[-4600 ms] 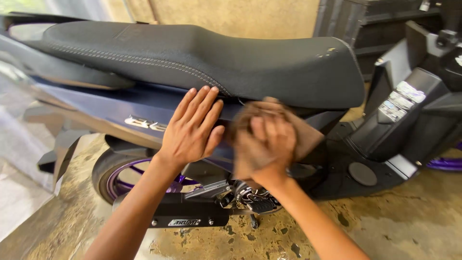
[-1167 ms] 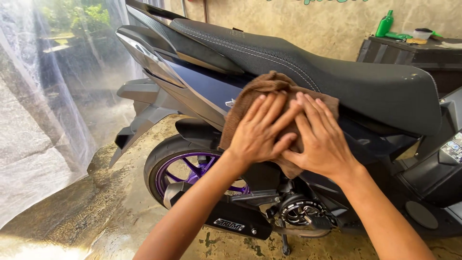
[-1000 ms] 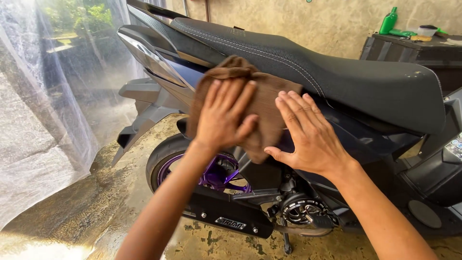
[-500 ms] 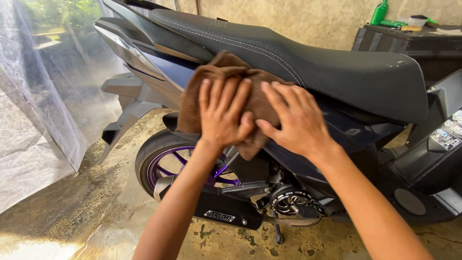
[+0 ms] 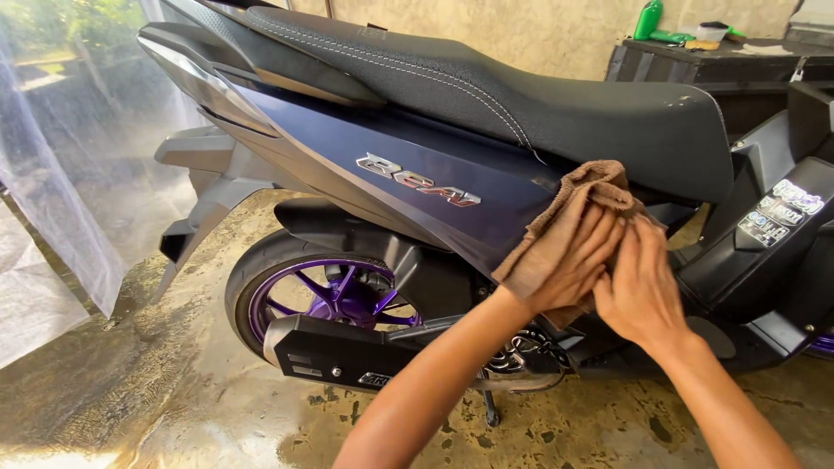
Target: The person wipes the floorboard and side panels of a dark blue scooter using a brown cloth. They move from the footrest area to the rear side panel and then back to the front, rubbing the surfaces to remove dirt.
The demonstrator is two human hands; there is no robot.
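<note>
The brown cloth (image 5: 569,221) is bunched against the dark blue side panel (image 5: 391,165) of the scooter, directly below the front end of the black seat (image 5: 539,95). Its upper fold lies against the seat's lower edge; its lower edge hangs loose over the panel's bottom corner.

The left hand (image 5: 573,265) lies flat on the cloth, fingers extended and close together, pressing the fabric against the panel. The right hand (image 5: 638,287) rests just beside it, fingers also extended and close together, fingertips on the cloth's right edge and touching the left hand. Neither hand grips or pinches the cloth; both press with open palms.

A chrome emblem (image 5: 417,181) sits on the panel to the left of the cloth, uncovered. Below the panel are the rear tyre with purple wheel spokes (image 5: 343,295) and the black exhaust muffler (image 5: 347,352). A black footwell panel carrying stickers (image 5: 777,213) stands to the right of the hands.

The concrete floor (image 5: 200,408) is wet. A translucent plastic sheet (image 5: 52,208) hangs at the left. A green bottle (image 5: 647,19) stands on a dark surface (image 5: 695,56) behind the scooter.
</note>
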